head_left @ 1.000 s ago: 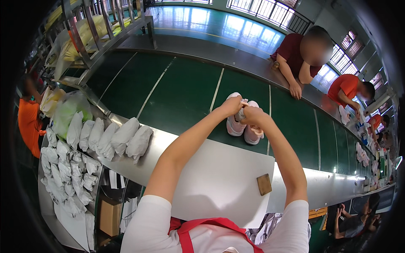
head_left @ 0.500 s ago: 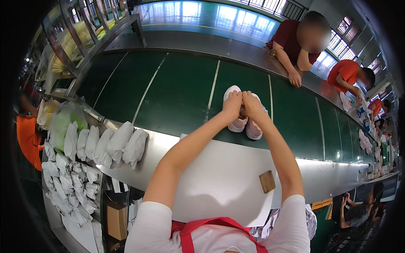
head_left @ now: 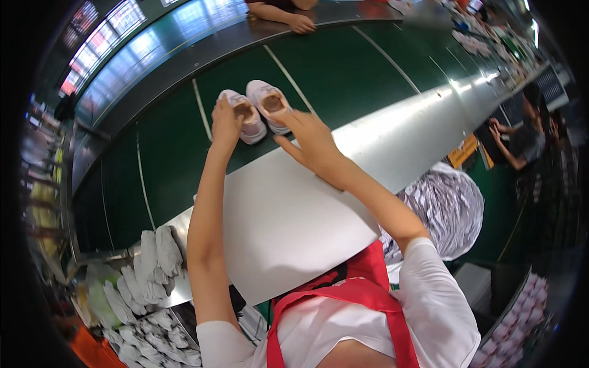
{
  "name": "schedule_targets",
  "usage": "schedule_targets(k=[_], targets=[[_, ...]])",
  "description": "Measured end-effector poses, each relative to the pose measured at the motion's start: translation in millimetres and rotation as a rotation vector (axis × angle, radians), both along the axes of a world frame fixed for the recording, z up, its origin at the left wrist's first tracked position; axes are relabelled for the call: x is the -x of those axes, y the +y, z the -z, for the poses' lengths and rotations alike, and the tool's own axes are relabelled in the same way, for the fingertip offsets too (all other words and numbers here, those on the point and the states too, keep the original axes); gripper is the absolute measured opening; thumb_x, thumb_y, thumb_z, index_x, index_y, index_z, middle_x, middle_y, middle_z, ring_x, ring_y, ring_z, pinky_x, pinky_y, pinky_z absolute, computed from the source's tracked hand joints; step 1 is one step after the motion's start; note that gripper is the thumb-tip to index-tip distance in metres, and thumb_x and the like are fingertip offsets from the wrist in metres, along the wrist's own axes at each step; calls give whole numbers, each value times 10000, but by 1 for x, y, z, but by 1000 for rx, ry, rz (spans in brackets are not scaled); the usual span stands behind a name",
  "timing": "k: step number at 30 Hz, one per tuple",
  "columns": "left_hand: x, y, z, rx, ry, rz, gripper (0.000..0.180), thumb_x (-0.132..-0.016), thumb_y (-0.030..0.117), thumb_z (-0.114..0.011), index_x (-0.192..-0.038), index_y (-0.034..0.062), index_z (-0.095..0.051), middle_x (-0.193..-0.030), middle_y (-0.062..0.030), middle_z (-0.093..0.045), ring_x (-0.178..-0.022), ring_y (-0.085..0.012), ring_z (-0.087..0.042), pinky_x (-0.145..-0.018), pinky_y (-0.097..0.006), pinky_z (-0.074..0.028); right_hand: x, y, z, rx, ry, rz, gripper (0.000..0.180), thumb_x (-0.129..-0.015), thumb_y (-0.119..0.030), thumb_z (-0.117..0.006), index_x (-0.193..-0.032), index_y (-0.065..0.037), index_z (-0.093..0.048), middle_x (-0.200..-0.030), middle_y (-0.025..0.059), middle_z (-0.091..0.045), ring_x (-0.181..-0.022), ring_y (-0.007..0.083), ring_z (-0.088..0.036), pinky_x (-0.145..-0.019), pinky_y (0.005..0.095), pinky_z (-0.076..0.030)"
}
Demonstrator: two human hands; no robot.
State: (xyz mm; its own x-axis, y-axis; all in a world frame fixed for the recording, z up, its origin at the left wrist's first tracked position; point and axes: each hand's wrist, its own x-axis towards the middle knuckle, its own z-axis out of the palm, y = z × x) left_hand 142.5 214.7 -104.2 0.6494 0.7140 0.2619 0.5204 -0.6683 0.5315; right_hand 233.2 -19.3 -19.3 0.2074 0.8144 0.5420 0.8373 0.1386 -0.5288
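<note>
A pair of pale pink shoes stands on the dark green conveyor belt (head_left: 172, 147), toes pointing away from me. My left hand (head_left: 227, 122) is at the outer side of the left shoe (head_left: 253, 133), thumb by its opening and fingers along its side; the hand appears closed on it. My right hand (head_left: 316, 144) is open, thumb spread from the fingers. Its fingertips reach the heel of the right shoe (head_left: 261, 89), and whether they touch is blurred. Below both hands lies a large white board (head_left: 288, 227) on the metal ledge.
Paper-wrapped bundles (head_left: 162, 254) line the ledge at left, with more stacked below. A round bag of grey-white paper (head_left: 451, 211) stands right of the board. A co-worker's hand (head_left: 300, 24) rests on the far edge. Several pink shoes (head_left: 512, 325) sit at lower right.
My view has swung to the right. Both hands were close together over the shoes; now they are apart, the right one drawn back toward the heel with its fingers spread.
</note>
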Motion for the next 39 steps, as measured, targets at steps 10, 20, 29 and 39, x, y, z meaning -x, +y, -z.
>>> schedule_targets(k=[10,20,29,39], targets=[[60,-232,-18,-172,-20,682,438,-769,34,-610,-1199,60,-529,-1249,-118,-513,-1121,-293,-494,-978,-391,-383,-1,-127,44,263,-72,416,444,-723,-216,-702,-1091,-37,-530,-951,112,-551,-912,286,-525,-788,387,-433],[42,-229,-17,-91,-119,532,197,-746,6,-640,-932,47,-588,-1261,-72,-508,-1103,-289,-473,-905,-378,-393,-1,-123,42,438,152,123,247,-779,-97,-600,-992,-13,-507,-913,189,-607,-829,368,-594,-729,431,-477],[54,-225,-45,-82,-112,597,83,-764,-56,-560,-809,12,-552,-724,-117,-576,-658,-288,-564,-699,-405,-472,-18,-124,48,269,521,246,318,-804,-183,-593,-1060,-17,-505,-911,199,-600,-889,372,-564,-775,429,-443],[44,-231,-14,-195,28,580,50,-785,-20,-584,-829,1,-598,-655,-99,-543,-609,-238,-466,-574,-333,-393,-21,-211,99,-394,860,641,135,-918,-124,-492,-913,-30,-588,-757,29,-567,-661,86,-524,-588,218,-429]])
